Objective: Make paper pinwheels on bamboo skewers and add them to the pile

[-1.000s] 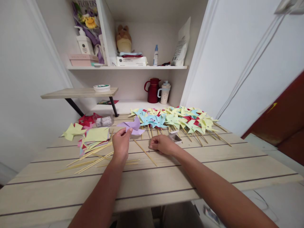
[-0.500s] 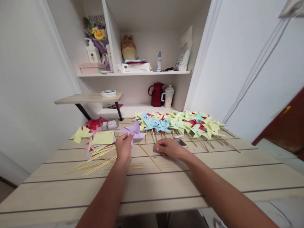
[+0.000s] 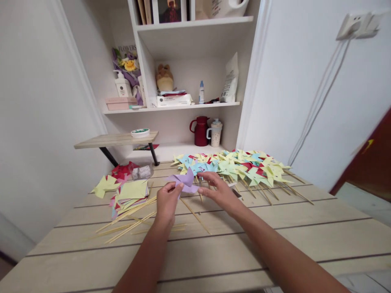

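A purple paper pinwheel (image 3: 187, 179) is pinched between the thumb and fingers of my left hand (image 3: 167, 199). My right hand (image 3: 216, 190) is at the pinwheel's right edge, thumb and fingers apart; whether it touches the paper I cannot tell. On the tabletop below the pinwheel lies a single wooden stick (image 3: 197, 217), with a tiny pin-like piece (image 3: 199, 213) beside it. A small open box (image 3: 236, 193) is partly hidden behind my right hand. Many finished pinwheels on sticks (image 3: 229, 167) lie in rows behind my hands.
Left of my hands are a stack of coloured paper squares (image 3: 132, 190), loose wooden sticks (image 3: 130, 224) and a clear box (image 3: 142, 171). Behind stand a small raised shelf (image 3: 114, 139), a red jug (image 3: 201, 131) and a speckled cup (image 3: 216, 133).
My left hand has carried the purple pinwheel to the right. My right hand has lifted off the tabletop and opened beside it. The view has tilted upward.
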Motion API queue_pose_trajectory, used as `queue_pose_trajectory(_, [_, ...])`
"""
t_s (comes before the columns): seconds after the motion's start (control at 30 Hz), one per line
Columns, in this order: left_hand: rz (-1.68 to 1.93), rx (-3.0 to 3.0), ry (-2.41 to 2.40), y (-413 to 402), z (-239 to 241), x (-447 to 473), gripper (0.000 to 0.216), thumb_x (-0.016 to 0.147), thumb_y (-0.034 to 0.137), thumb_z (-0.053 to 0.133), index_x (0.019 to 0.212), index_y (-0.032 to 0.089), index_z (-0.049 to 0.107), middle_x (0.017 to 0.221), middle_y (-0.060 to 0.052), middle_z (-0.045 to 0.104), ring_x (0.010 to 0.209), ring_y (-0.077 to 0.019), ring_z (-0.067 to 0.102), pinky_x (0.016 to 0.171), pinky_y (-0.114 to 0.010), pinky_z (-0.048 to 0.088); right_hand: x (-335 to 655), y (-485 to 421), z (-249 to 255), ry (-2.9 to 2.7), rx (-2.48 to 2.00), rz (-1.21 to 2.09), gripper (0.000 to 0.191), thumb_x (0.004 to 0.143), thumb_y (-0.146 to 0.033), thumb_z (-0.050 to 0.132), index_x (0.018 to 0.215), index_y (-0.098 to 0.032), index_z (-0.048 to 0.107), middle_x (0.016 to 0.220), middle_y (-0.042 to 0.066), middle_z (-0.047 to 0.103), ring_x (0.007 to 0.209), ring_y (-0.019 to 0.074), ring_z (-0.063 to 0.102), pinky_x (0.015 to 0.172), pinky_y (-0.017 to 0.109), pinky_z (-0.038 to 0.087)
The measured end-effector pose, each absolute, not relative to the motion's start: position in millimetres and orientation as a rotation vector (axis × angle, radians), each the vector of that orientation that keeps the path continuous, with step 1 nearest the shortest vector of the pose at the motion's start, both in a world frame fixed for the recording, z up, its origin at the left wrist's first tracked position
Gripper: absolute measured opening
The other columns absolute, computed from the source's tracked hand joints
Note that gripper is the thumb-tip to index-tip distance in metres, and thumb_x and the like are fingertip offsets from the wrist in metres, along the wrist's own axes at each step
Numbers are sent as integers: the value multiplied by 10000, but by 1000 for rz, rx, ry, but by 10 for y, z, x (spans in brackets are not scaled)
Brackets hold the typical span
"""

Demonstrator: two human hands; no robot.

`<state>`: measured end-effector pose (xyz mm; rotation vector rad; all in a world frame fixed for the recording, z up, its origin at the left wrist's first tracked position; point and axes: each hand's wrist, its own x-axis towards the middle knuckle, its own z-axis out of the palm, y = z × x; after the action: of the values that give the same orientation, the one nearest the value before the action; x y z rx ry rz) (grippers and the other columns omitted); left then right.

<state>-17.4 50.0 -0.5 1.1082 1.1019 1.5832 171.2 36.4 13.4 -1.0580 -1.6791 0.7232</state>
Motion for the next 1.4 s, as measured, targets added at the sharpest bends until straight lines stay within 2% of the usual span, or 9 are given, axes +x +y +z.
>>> queue_pose_trajectory(0.13, [1512,1132,1036,475,-15,-137,234,610,333,821,738,153,744,729,-29,708,665,-155,597,667,-260,436,1694,357,154,-1666,-1063,771,459,806,-420,696,1227,-250,634,1293,101,592,1205,266,541,1051,446,396])
queue_pose_trajectory(0.37, [1440,1126,960,434,-39,-88,261,619,357,839,746,152,738,726,-21,696,656,-137,576,670,-251,432,1663,397,107,-1641,-1040,830,404,779,-384,712,1148,-226,673,1209,94,658,1130,258,596,992,429,436])
queue_pose_trajectory(0.63, [1401,1135,929,404,-18,-32,265,607,363,844,734,155,738,740,-32,706,679,-161,602,689,-267,449,1633,399,113,-1563,-1021,963,242,773,-353,688,956,-194,695,983,68,711,859,217,651,763,339,509])
queue_pose_trajectory(0.97, [1397,1128,921,370,13,-9,272,589,373,854,699,157,731,706,-26,695,657,-155,593,675,-260,445,1611,416,71,-1604,-1076,873,203,760,-375,674,806,-181,713,801,34,662,727,175,576,691,285,451])
queue_pose_trajectory(1.4, [1374,1106,938,373,-10,40,263,592,374,844,696,162,728,696,-17,694,643,-152,598,643,-249,438,1554,437,22,-1457,-1118,964,178,693,-348,667,663,-180,618,620,-12,557,586,138,465,591,268,370])
